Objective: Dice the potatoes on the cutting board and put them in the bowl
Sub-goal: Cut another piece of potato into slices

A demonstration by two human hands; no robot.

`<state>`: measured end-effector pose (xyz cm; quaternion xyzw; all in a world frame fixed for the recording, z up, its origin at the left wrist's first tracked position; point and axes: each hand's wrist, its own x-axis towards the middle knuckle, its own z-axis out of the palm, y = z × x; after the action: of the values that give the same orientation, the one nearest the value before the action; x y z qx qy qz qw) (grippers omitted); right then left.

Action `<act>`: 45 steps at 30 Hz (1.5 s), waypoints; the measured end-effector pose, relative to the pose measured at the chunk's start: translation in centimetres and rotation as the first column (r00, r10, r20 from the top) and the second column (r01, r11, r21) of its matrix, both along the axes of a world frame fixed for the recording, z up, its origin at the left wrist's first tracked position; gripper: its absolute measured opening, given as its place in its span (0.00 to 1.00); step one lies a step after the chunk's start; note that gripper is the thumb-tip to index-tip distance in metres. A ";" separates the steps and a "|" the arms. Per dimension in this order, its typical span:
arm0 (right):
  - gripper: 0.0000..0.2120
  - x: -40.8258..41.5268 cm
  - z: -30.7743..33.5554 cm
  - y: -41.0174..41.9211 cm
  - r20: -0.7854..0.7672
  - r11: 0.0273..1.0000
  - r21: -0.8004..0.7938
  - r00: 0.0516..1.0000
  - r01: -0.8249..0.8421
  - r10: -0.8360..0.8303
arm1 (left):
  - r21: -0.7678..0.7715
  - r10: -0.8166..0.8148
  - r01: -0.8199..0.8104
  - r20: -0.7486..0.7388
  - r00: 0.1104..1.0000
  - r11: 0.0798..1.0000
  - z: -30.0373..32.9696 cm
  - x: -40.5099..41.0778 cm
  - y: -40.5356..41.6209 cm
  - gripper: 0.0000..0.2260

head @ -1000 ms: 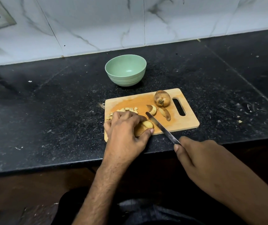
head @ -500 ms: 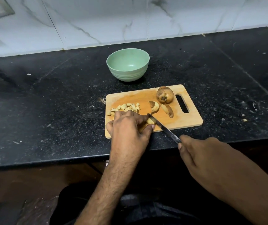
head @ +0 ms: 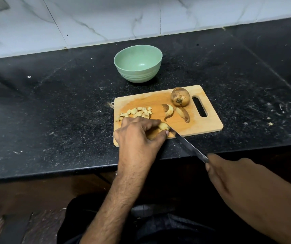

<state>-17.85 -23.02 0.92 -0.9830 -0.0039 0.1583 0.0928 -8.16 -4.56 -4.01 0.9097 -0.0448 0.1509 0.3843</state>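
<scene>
Your left hand (head: 139, 132) curls over the potato piece (head: 162, 126) at the near left corner of the cutting board (head: 208, 124), fingers and thumb pinching it down; only its right end shows past your fingertips. The knife (head: 188, 144) comes in from your right hand (head: 229, 176), which grips the handle off the desk (head: 53, 106) edge. The blade runs diagonally from near right to far left, its tip touching the exposed end just beside your thumb (that closeness is the risk, I judge). The next cut likely falls across that end. Diced bits (head: 137, 111) lie just behind your left hand; two slices (head: 174, 111) sit mid-board, and a whole potato (head: 180, 96) lies by the handle slot. The bowl (head: 137, 67) stands beyond the board, holding nothing visible, with nothing between it and the dice.
</scene>
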 end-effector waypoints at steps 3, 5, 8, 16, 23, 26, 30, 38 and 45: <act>0.13 -0.6 0.7 -0.5 -0.036 1.000 0.005 0.999 0.006 -0.006 | 0.004 0.003 -0.003 -0.008 1.000 1.000 -0.1 -0.1 0.0 0.16; 0.13 -0.8 1.0 -0.7 -0.041 1.000 0.009 0.999 0.007 -0.006 | 0.008 -0.002 0.002 0.000 1.000 1.000 -0.1 -0.2 -0.1 0.16; 0.13 -1.0 1.5 -0.8 -0.023 1.000 0.008 0.999 0.027 -0.027 | 0.021 -0.010 0.009 0.021 1.000 1.000 -0.2 -0.4 -0.1 0.17; 0.15 1.0 0.6 0.7 0.152 0.994 0.112 0.988 0.019 -0.036 | 0.013 0.005 -0.006 0.071 0.997 1.000 -0.7 -0.8 0.0 0.14; 0.14 1.6 0.1 1.0 0.143 0.995 0.100 0.990 -0.015 0.001 | 0.033 0.016 -0.017 0.039 0.999 0.999 -0.8 -0.8 -0.2 0.12; 0.14 1.9 0.3 0.9 0.136 0.996 0.082 0.991 -0.026 0.015 | 0.032 0.027 -0.027 0.019 0.999 0.999 -0.7 -0.8 -0.5 0.11; 0.15 2.4 0.3 1.1 0.142 0.998 0.057 0.990 -0.028 0.020 | 0.038 0.021 -0.022 0.012 1.000 0.999 -0.8 -0.8 -0.5 0.11; 0.08 3.5 -0.9 2.5 0.189 0.998 0.009 0.980 -0.058 0.055 | 0.032 0.024 -0.025 0.019 1.000 0.999 -0.9 -0.5 -0.4 0.10; 0.13 1.6 0.1 0.6 0.057 0.999 -0.006 0.998 -0.033 0.033 | 0.040 0.022 -0.022 0.000 1.000 0.999 -0.7 -0.8 -0.5 0.10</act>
<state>-16.24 -22.41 0.99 -0.9871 -0.0225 0.1318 0.0876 -8.95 -5.10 -4.74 0.9177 -0.0376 0.1540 0.3642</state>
